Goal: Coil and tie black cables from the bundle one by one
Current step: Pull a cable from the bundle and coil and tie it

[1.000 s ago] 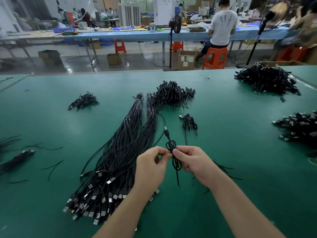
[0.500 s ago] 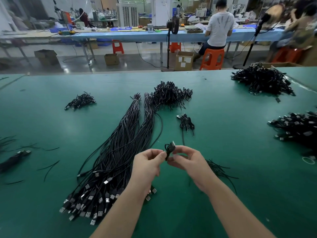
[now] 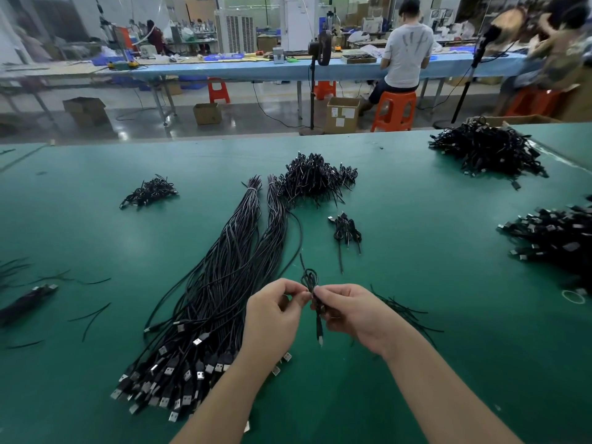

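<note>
A small coiled black cable (image 3: 310, 280) hangs between both hands above the green table (image 3: 432, 315). My left hand (image 3: 275, 312) pinches it at the left of its middle, and my right hand (image 3: 349, 312) grips it from the right, with the cable's tail dangling below. A loop sticks up above my fingers. The long bundle of straight black cables (image 3: 230, 283) with USB plugs lies to the left, its plug ends near my left forearm. A few tied coils (image 3: 344, 229) lie just beyond my hands.
Heaps of tied cables sit at the table's middle back (image 3: 314, 177), back left (image 3: 149, 192), back right (image 3: 487, 149) and right edge (image 3: 554, 235). Loose black ties (image 3: 403, 312) lie right of my hand. People sit at a blue bench (image 3: 256, 67) behind.
The coil, held as a tight knot half a second ago, now shows a loop above my fingers and a tail below. Both hands stayed in nearly the same place.
</note>
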Demonstrator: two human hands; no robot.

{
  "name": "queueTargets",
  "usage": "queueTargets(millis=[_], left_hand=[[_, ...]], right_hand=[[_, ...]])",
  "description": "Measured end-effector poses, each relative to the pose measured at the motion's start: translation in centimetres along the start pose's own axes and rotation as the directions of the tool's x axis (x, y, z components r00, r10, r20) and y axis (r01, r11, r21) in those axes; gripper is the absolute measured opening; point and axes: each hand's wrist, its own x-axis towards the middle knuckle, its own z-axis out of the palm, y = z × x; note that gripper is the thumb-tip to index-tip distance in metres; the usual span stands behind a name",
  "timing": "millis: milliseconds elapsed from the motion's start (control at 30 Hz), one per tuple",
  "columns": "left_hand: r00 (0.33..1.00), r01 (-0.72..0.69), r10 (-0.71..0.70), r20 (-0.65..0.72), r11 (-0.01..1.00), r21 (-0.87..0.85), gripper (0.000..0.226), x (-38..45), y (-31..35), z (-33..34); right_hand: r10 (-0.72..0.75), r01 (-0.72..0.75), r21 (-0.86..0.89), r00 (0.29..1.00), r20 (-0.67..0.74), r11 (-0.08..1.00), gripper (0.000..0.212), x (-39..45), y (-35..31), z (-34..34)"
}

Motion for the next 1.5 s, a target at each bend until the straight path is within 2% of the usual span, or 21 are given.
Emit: queueTargets(millis=[100, 200, 267, 333, 400, 467, 500, 533, 600, 667, 700, 767, 800, 867, 967, 1133, 1267, 1333, 1400, 1467, 1500], left_hand=[[0.998, 0.059, -0.058, 0.022, 0.998, -0.027, 0.017, -0.1, 0.3, -0.2], [0.966, 0.257, -0.251, 0.057, 0.950, -0.179, 0.018, 0.0, 0.6, -0.2], [0.895, 0.446, -0.418, 0.157, 0.827, -0.341, 0.018, 0.1, 0.7, -0.3], [0.794, 0.606, -0.525, 0.307, 0.641, -0.471, 0.011, 0.2, 0.9, -0.4], [0.702, 0.706, -0.561, 0.439, 0.468, -0.531, 0.008, 0.4, 1.1, -0.3], [0.676, 0.728, -0.556, 0.483, 0.407, -0.551, 0.006, 0.5, 1.1, -0.3], [0.697, 0.710, -0.551, 0.460, 0.440, -0.550, 0.007, 0.5, 1.1, -0.2], [0.740, 0.668, -0.540, 0.401, 0.522, -0.531, 0.008, 0.5, 1.1, -0.2], [0.859, 0.510, -0.468, 0.206, 0.756, -0.410, 0.012, 0.4, 1.1, -0.3], [0.960, 0.274, -0.279, 0.000, 0.944, -0.184, 0.014, 0.4, 1.1, -0.3], [0.988, 0.138, -0.142, -0.069, 0.989, -0.062, 0.011, 0.4, 1.2, -0.4], [0.984, -0.115, 0.134, -0.118, 0.981, 0.157, 0.005, 0.1, 1.3, -0.6], [0.964, -0.210, 0.242, -0.113, 0.949, 0.237, 0.003, 0.0, 1.2, -0.6], [0.937, -0.299, 0.338, -0.089, 0.906, 0.300, 0.003, -0.2, 1.0, -0.7], [0.950, -0.270, 0.297, -0.090, 0.934, 0.233, 0.005, -0.3, 1.0, -0.6], [0.978, -0.156, 0.172, -0.114, 0.978, 0.138, 0.010, -0.5, 1.3, -0.3], [0.988, 0.124, -0.132, -0.078, 0.987, -0.106, 0.015, -0.6, 1.6, 0.1], [0.939, 0.330, -0.344, 0.007, 0.895, -0.299, 0.015, -0.4, 1.9, 0.1], [0.839, 0.523, -0.519, 0.166, 0.682, -0.511, 0.013, 0.0, 2.3, 0.0], [0.735, 0.636, -0.594, 0.328, 0.436, -0.636, 0.007, 0.5, 2.6, -0.1], [0.700, 0.663, -0.607, 0.376, 0.358, -0.657, 0.005, 0.6, 2.6, -0.1]], right_hand=[[-0.088, 0.080, -0.157, 0.995, -0.045, 0.984, 0.015, -0.1, -0.1, -0.2], [-0.226, 0.190, -0.316, 0.971, -0.081, 0.930, 0.019, 0.0, -0.3, 0.2], [-0.314, 0.258, -0.434, 0.947, -0.062, 0.863, 0.022, 0.0, -0.4, 0.4], [-0.383, 0.309, -0.531, 0.923, -0.032, 0.789, 0.024, -0.2, -0.4, 0.4], [-0.429, 0.350, -0.571, 0.903, -0.004, 0.743, 0.024, -0.2, -0.3, 0.2], [-0.444, 0.366, -0.579, 0.896, 0.007, 0.728, 0.022, -0.1, -0.1, 0.1], [-0.431, 0.355, -0.564, 0.902, -0.002, 0.746, 0.022, -0.1, -0.1, 0.0], [-0.411, 0.340, -0.524, 0.911, -0.022, 0.781, 0.023, 0.1, 0.0, 0.0], [-0.331, 0.271, -0.366, 0.937, -0.111, 0.890, 0.024, 0.3, 0.0, 0.0], [-0.152, 0.110, -0.192, 0.964, -0.219, 0.975, 0.015, 0.4, -0.3, 0.1], [-0.045, 0.013, -0.137, 0.971, -0.235, 0.991, 0.027, 0.4, -0.5, 0.2], [0.131, -0.145, -0.066, 0.975, -0.181, 0.987, 0.054, 0.4, -0.8, 0.2], [0.170, -0.176, -0.036, 0.977, -0.127, 0.984, 0.058, 0.3, -0.9, 0.3], [0.137, -0.137, 0.006, 0.990, -0.047, 0.991, 0.046, 0.2, -1.0, 0.3], [0.014, -0.014, 0.003, 1.000, -0.025, 1.000, 0.027, 0.1, -1.0, 0.1], [-0.090, 0.092, -0.055, 0.995, 0.032, 0.994, 0.018, 0.0, -0.8, -0.3], [-0.231, 0.225, -0.130, 0.972, -0.035, 0.966, 0.023, -0.2, -0.6, 0.2], [-0.301, 0.288, -0.171, 0.952, -0.057, 0.942, 0.025, -0.2, -0.6, 0.5], [-0.365, 0.339, -0.225, 0.927, -0.084, 0.914, 0.024, -0.2, -0.5, 0.6], [-0.415, 0.379, -0.255, 0.904, -0.104, 0.889, 0.022, -0.2, -0.5, 0.7], [-0.433, 0.394, -0.258, 0.894, -0.115, 0.882, 0.022, -0.2, -0.4, 0.8]])
